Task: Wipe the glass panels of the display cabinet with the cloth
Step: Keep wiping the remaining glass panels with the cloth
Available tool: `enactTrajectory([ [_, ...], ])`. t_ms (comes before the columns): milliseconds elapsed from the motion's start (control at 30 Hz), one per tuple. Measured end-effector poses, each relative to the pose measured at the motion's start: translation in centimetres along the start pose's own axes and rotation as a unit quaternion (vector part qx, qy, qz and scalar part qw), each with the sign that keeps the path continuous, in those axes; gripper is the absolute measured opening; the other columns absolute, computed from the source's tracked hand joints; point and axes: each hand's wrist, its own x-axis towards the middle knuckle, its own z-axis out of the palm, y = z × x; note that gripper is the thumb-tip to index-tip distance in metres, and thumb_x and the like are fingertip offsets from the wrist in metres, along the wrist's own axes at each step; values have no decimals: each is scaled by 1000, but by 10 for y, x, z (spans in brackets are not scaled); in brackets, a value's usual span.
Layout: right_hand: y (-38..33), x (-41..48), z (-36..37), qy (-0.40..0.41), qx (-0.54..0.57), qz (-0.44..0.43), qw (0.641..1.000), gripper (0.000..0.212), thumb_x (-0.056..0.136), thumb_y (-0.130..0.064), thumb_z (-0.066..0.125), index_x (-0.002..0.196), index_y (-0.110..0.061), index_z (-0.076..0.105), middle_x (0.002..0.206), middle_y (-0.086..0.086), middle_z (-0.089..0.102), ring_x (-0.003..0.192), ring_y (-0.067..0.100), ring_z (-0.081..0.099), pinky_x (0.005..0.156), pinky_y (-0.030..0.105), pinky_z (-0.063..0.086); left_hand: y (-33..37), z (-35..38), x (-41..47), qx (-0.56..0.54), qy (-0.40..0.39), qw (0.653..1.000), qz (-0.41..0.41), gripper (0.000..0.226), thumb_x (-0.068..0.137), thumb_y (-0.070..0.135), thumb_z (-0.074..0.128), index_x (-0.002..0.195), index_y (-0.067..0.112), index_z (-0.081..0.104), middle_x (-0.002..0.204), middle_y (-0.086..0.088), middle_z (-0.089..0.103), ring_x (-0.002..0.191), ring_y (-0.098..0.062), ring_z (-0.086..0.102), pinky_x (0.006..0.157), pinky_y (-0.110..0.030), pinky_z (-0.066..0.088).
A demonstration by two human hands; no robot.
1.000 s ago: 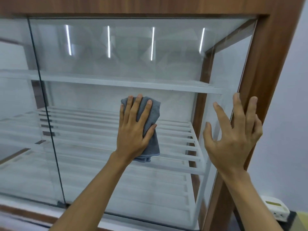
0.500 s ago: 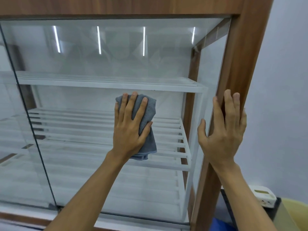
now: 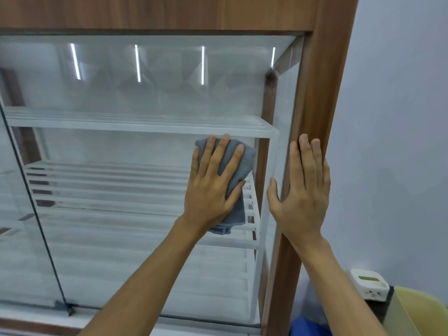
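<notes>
Cabinet: wood-framed glass display cabinet, white slatted shelves inside.
Left hand: flat, straight fingers pressing grey folded cloth.
Right hand: flat on wooden frame post.

Wood-framed display cabinet, white slatted shelves behind glass panel; grey cloth flat on glass, right hand on frame

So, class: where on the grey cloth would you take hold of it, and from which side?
Probably the folded lower end of the grey cloth, pinched from below: it hangs free under the left hand, while the rest is pressed flat against the glass panel.
</notes>
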Motion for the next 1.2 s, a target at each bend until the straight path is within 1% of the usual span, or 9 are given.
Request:
enactTrajectory([
  [200,3,-1,1,-6,7,0,1000,76,89,-16,69,153,-5,29,161,13,27,154,23,12,125,45,20,-10,-3,-9,26,-14,1000,11,65,101,45,48,155,11,36,163,-18,27,154,-35,16,128,-50,7],
  [400,3,-3,3,5,18,0,1000,73,91,-22,67,152,-4,32,160,13,30,153,26,17,123,47,26,-59,-18,-31,22,27,996,-78,70,103,51,43,156,8,29,162,-21,24,153,-39,16,126,-54,12],
  [467,2,-3,4,9,16,-1,1000,73,91,-23,67,152,-4,32,160,14,31,153,26,17,122,48,28,-83,-27,-38,14,33,993,-114,71,103,50,44,157,8,27,164,-21,22,154,-39,14,126,-53,10],
  [533,2,-3,5,11,14,2,1000,74,91,-24,67,152,-4,32,160,13,31,154,25,16,123,46,26,-102,-34,-40,7,34,991,-129,71,102,48,46,158,8,26,164,-20,20,154,-38,11,127,-51,7],
  [633,1,-2,5,15,16,14,1000,76,91,-25,68,153,-3,30,161,14,29,154,23,14,125,42,21,-108,-35,-37,-7,42,990,-133,71,101,43,49,158,8,26,165,-20,18,155,-38,9,127,-51,4],
  [733,1,-2,6,15,16,18,1000,74,92,-26,67,152,-1,32,161,16,29,154,24,15,125,41,21,-94,-27,-25,-20,62,986,-151,70,101,42,50,157,6,27,164,-22,18,154,-41,8,127,-53,3],
  [833,1,-2,7,15,14,18,1000,74,92,-26,68,152,-2,32,160,16,31,153,25,17,125,41,22,-73,-21,-7,-12,56,993,-105,70,101,44,50,156,7,29,163,-24,21,153,-44,11,126,-55,4],
  [1033,1,-2,5,16,12,8,1000,75,91,-23,68,153,-3,29,160,16,30,153,27,18,123,47,27,-7,-3,21,-1,0,1000,-1,68,100,46,49,156,11,34,163,-22,24,153,-39,13,127,-54,4],
  [1200,1,-3,3,17,12,4,1000,77,91,-23,68,154,-4,27,160,15,29,152,27,18,122,47,28,15,5,9,19,-17,999,32,63,102,46,47,154,11,40,162,-20,28,153,-36,16,127,-51,5],
])
